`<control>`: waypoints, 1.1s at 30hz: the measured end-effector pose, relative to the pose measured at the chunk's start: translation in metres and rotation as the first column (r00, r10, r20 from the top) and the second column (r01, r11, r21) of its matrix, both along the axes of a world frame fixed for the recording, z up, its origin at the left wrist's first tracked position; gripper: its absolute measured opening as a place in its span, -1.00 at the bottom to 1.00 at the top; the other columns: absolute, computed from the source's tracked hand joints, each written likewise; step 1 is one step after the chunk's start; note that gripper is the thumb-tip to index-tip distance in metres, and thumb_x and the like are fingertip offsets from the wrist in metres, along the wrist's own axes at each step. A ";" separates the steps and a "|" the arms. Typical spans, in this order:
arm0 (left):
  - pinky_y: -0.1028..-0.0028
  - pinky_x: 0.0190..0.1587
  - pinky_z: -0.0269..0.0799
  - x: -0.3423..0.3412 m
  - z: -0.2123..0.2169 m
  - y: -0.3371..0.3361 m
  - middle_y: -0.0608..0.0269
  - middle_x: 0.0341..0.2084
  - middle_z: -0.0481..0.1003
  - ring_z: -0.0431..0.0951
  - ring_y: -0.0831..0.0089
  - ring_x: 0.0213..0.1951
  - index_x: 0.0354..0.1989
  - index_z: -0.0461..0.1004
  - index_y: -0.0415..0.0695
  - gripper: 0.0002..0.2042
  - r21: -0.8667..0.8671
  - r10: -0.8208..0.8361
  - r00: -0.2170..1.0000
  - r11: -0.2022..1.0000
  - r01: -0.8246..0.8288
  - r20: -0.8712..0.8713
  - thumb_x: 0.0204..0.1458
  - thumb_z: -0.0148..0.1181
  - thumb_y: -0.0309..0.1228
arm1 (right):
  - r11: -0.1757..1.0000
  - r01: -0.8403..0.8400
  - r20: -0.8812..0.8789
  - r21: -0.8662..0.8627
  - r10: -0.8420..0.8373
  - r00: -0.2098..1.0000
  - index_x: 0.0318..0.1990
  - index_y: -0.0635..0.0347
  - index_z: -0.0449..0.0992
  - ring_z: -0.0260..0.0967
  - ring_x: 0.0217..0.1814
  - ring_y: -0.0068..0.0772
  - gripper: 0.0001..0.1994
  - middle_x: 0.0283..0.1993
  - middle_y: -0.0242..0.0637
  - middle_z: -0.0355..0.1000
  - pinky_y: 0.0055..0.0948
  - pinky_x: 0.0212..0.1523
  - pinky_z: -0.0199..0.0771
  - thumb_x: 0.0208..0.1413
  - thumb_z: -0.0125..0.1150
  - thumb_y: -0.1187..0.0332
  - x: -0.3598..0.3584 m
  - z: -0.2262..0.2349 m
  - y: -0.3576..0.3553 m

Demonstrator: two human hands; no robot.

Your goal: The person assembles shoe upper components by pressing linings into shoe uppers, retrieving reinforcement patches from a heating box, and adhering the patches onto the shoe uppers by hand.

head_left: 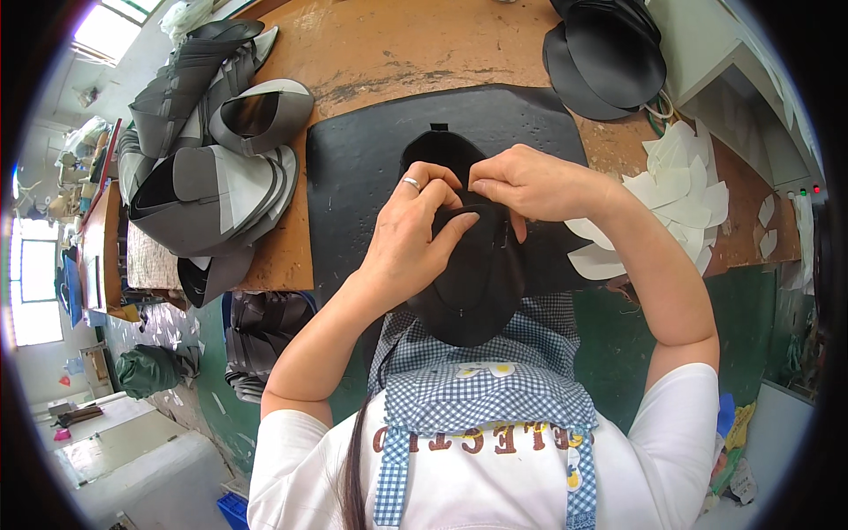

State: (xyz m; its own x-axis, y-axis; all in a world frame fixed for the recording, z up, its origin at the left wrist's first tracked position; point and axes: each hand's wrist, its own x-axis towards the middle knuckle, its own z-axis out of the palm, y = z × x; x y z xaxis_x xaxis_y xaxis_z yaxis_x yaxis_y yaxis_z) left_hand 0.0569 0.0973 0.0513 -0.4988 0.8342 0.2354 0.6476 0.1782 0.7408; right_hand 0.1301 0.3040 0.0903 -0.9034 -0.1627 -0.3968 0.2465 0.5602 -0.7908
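A black fabric shoe upper (477, 274) lies over the near edge of a black mat (362, 159) and hangs toward my lap. My left hand (415, 234), with a ring on one finger, grips the piece from the left, thumb pressed across its top. My right hand (530, 185) pinches the same piece's upper edge from the right, fingertips meeting those of the left hand. A small black tab (439, 129) of the upper sticks up beyond my fingers.
A heap of grey and black shoe uppers (208, 150) fills the bench's left side. Black cut pieces (605, 57) are stacked at the far right, white shaped pieces (676, 190) to the right. More dark pieces (261, 331) lie below the bench, left.
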 end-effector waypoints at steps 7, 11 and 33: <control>0.31 -0.05 0.45 0.001 -0.004 0.005 0.08 -0.11 0.46 0.53 0.15 -0.12 -0.32 0.40 -0.26 -0.80 -0.011 -0.011 0.998 1.000 0.010 -0.069 0.06 0.34 -0.49 | 0.986 0.027 0.016 -0.166 -0.025 1.000 -0.10 0.35 0.52 0.58 -0.52 -0.41 -0.68 -0.41 -0.24 0.51 -0.42 -0.42 0.50 0.35 -0.14 0.30 0.007 -0.010 0.009; 0.32 -0.09 0.46 0.001 -0.006 0.006 0.07 -0.12 0.46 0.53 0.14 -0.14 -0.32 0.40 -0.26 -0.80 -0.010 0.007 0.997 1.000 -0.007 -0.078 0.06 0.34 -0.49 | 0.969 0.006 0.025 -0.246 0.000 1.000 -0.12 0.36 0.49 0.57 -0.51 -0.43 -0.78 -0.41 -0.25 0.51 -0.44 -0.43 0.49 0.27 0.02 0.37 0.008 -0.010 0.011; 0.44 0.04 0.57 -0.009 -0.009 -0.057 0.10 -0.08 0.58 0.64 0.42 -0.09 0.19 0.37 -0.35 -0.42 0.179 -0.087 0.239 0.899 -0.400 0.967 -0.02 0.46 -0.52 | 0.975 0.155 -0.755 0.158 0.018 0.655 -0.12 0.20 0.53 0.41 0.03 -0.10 -0.63 -0.04 -0.21 0.49 -0.24 0.02 0.42 -0.10 0.52 0.38 0.006 0.005 -0.046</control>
State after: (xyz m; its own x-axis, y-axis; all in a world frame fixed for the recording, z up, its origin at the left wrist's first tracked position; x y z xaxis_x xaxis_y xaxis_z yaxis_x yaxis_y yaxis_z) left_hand 0.0480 0.0404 0.0425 -0.6611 0.6918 -0.2904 -0.5721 -0.2143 0.7917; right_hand 0.1359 0.2578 0.0957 -0.9107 -0.0871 0.4038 -0.3358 0.7253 -0.6009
